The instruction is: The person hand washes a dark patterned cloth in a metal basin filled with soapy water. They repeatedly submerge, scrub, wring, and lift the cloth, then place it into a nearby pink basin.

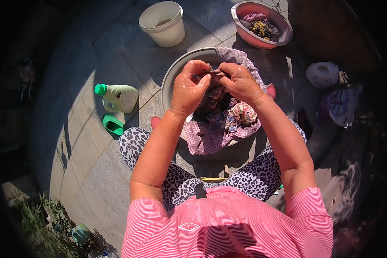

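Observation:
A round light-grey basin (168, 77) stands on the paving between my feet, with several wet cloths in it and over its rim. My left hand (191, 85) and my right hand (240, 80) are close together above the basin, both wet. Between them they pinch a dark wet cloth (215, 93) that hangs down into the basin. A crumpled floral cloth (243, 114) lies below my right hand. At the near rim a pink checked cloth (206, 137) hangs over, and a spotted mauve cloth (233, 56) drapes over the far right rim.
A white bucket (169, 34) and a pink basin of clothes (261, 40) stand beyond. To the left are a green-capped bottle (125, 98) and a green scoop-like object (113, 125). A white plastic container (322, 74) and a plastic bag (342, 106) lie at the right.

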Demonstrator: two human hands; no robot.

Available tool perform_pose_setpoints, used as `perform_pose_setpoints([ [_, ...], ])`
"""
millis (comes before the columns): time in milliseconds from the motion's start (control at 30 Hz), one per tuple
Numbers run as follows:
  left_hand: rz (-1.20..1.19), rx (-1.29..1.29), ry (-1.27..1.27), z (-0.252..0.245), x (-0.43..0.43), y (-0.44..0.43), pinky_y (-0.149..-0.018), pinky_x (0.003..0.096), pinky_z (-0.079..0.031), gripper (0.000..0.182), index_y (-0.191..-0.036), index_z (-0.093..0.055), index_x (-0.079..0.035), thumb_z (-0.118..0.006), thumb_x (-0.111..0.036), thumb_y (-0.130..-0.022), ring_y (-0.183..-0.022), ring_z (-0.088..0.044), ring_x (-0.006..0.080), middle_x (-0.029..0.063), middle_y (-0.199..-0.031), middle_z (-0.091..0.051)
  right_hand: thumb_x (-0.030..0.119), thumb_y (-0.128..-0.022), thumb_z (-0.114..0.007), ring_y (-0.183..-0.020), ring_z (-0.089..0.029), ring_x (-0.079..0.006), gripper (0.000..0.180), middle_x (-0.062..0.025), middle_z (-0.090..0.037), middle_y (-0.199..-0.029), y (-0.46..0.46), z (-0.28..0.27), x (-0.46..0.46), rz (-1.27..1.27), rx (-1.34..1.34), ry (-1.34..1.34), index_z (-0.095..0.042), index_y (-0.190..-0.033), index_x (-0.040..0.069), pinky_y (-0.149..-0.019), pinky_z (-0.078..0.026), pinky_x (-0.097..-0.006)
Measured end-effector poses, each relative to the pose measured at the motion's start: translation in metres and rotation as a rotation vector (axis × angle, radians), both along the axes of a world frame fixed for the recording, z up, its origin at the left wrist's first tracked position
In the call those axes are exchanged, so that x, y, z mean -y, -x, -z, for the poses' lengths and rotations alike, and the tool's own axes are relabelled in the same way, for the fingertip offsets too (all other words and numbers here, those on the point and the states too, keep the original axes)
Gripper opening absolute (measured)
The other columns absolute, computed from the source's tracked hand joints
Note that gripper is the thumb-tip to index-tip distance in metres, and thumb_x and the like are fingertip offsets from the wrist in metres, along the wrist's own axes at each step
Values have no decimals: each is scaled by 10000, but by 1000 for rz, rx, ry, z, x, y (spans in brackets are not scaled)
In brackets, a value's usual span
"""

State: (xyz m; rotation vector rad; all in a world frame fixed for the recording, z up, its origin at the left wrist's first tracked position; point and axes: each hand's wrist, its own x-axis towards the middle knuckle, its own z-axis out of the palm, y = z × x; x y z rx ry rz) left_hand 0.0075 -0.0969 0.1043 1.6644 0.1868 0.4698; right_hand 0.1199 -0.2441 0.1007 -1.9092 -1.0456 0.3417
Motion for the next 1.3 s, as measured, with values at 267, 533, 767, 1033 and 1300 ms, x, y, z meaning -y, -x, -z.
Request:
perform_pose_setpoints([
  [267, 182, 422, -42, -117, -37, -25, -911, 287, -518, 325, -1235, -571, -28, -637, 13, -920, -1040, -616, 132, 84, -1160, -635, 138, -937, -636, -767, -651, -166, 111, -55, -670, -784, -15, -145, -26, 24, 298, -372, -682, -1001, 60, -689, -515, -314],
  [533, 135, 90, -50, -23, -32, -23, -841, 261, -517, 347, -1178, -566, -40, -616, 21, -840, -995, -634, 140, 57, -1088, -645, 231, -943, -642, -838, -616, -113, 291, -49, -663, -996, -19, -22, -26, -38, -240, -38, -611, -1138, 17, -732, -518, -277],
  [767, -300, -158, 119, 105, -31, 19, -779, 279, -531, 258, -1095, -547, -39, -561, 33, -848, -974, -634, 150, 65, -1043, -606, 165, -933, -615, -808, -663, -157, 229, -117, -697, -874, -9, 14, -16, 193, -449, -141, -656, -1040, -33, -695, -533, -303],
  [1033, -179, -328, -128, 198, 25, 33, -891, 338, -505, 463, -1177, -562, -12, -767, -109, -773, -1026, -645, 245, 123, -1063, -669, 100, -969, -587, -697, -647, -80, 182, -58, -674, -875, -4, -120, -50, 37, -525, -658, -630, -1075, -42, -592, -573, -223],
  [1300, -199, -188, -20, 163, -10, 5, -783, 397, -492, 246, -1031, -634, -28, -492, -220, -975, -865, -645, 307, 153, -929, -669, 70, -952, -527, -591, -637, -150, 173, -109, -677, -872, -18, -172, -28, 132, -490, -774, -607, -1059, -40, -510, -489, -237],
])
